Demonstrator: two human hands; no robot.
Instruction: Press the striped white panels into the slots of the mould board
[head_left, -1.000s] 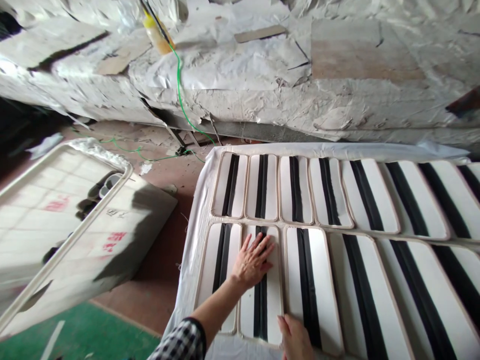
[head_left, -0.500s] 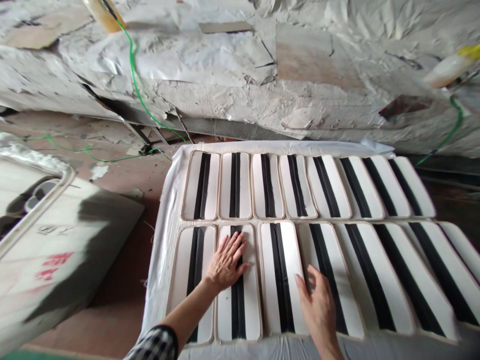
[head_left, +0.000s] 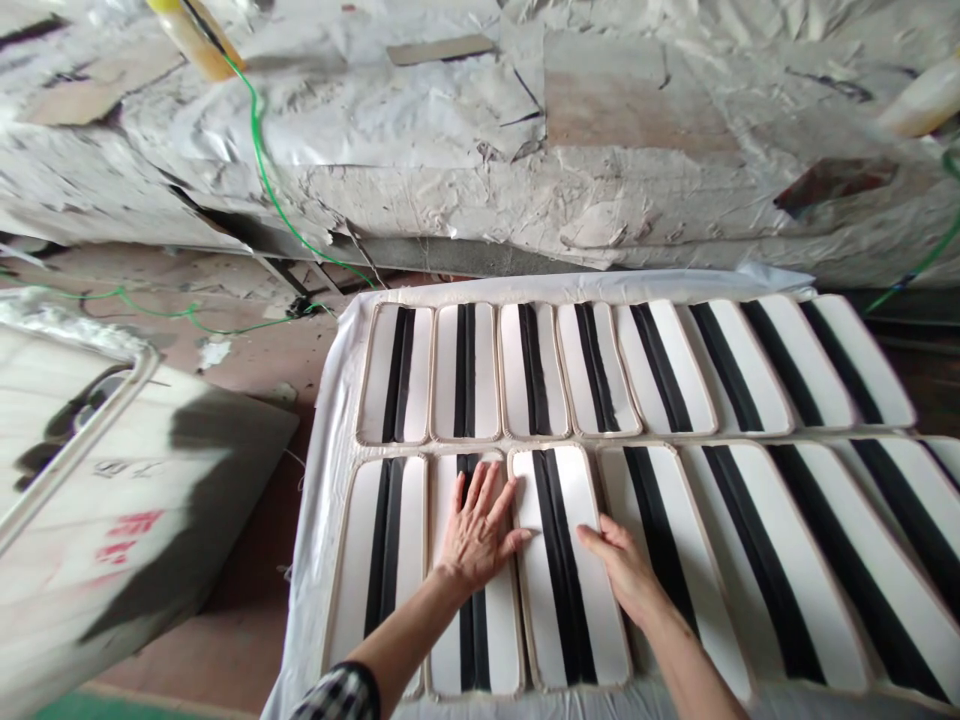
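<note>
Two rows of white padded panels, each with a black centre stripe and beige piping, lie on a white cloth (head_left: pixel 330 400). My left hand (head_left: pixel 477 528) lies flat and open on the second panel (head_left: pixel 471 610) of the near row, fingers spread. My right hand (head_left: pixel 622 565) rests with its fingers together on the right edge of the third near panel (head_left: pixel 564 560), which sits slightly tilted against its neighbours. Neither hand grips anything.
A long bench wrapped in crumpled white paper (head_left: pixel 480 150) runs across the back, with a green cord (head_left: pixel 270 180) hanging from it. A large white board with red marks (head_left: pixel 127 520) leans at the left over a reddish floor (head_left: pixel 247 620).
My right hand has moved left and up from the fourth panel onto the third panel's right edge. That panel now sits skewed. My left hand stayed on the second panel.
</note>
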